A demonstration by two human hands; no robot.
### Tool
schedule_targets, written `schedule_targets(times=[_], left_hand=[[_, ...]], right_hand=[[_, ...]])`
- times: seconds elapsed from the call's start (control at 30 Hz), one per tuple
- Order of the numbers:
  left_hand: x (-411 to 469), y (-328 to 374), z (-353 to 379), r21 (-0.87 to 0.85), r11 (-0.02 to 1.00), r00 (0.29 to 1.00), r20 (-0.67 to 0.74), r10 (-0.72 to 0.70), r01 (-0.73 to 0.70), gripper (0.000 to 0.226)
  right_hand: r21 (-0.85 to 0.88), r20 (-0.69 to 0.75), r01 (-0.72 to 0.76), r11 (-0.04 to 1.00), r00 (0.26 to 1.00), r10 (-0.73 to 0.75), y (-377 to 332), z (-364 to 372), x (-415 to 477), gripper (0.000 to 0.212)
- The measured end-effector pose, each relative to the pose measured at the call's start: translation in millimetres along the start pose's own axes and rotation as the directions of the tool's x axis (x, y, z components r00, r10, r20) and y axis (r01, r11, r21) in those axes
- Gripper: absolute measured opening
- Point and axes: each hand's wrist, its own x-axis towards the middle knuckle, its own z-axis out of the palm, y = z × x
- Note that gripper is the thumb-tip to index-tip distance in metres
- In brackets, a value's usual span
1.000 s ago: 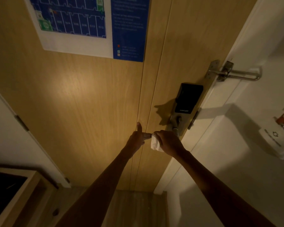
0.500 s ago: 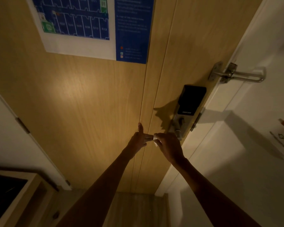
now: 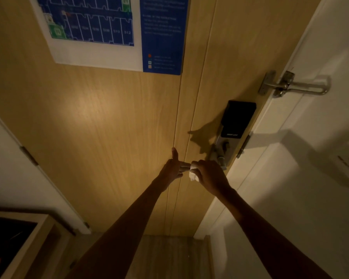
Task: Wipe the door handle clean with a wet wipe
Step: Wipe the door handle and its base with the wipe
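Under dim, warm light the person faces a wooden door (image 3: pixel 109 137), both arms stretched toward the lock side. The right hand (image 3: pixel 209 176) is closed around a bunched white wet wipe (image 3: pixel 192 175), its fingers (image 3: pixel 198 165) curled over the wad so that only a pale edge shows at the hand's left side. That hand sits just below the smart lock (image 3: pixel 238 121), over the place where the door handle (image 3: pixel 220 158) leaves the metal plate; most of the lever is hidden behind the knuckles, so whether the wipe is pressed onto it cannot be told for certain. The left hand (image 3: pixel 173 168) grasps nothing: its thumb points up the door and its fingers reach sideways, their tips meeting the wipe. Above, a swing-bar latch (image 3: pixel 294 85) bridges door and frame, and a blue floor plan (image 3: pixel 109 27) is fixed higher up. The step in hand appears to be the wiping itself, or the wipe being set for a stroke. The next move probably calls for wrapping the wipe round the lever and drawing it along its length, underside included.
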Motion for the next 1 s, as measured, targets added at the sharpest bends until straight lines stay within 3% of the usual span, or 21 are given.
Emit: schedule_targets(times=[0.13,0.63,0.83,1.0], left_hand=[[-3,5,-1,-0.012,0.999,0.999,0.024,-0.043,0.043,0.095],[-5,9,-3,-0.07,0.996,0.998,0.001,-0.058,0.057,0.098],[-2,9,-3,-0.071,0.994,0.997,0.003,-0.079,0.079,0.099],[-1,9,-4,-0.106,0.989,0.994,0.01,-0.105,0.105,0.101]], right_hand=[[0.024,0.109,0.037,0.999,0.993,-0.04,9,-9,7,0.023],[-0.196,0.16,0.095,0.976,0.985,-0.064,4,3,7,0.021],[-0.257,0.121,0.086,0.963,0.991,-0.057,21,0,-5,0.02],[-0.181,0.056,0.08,0.98,0.996,-0.071,8,9,-2,0.023]])
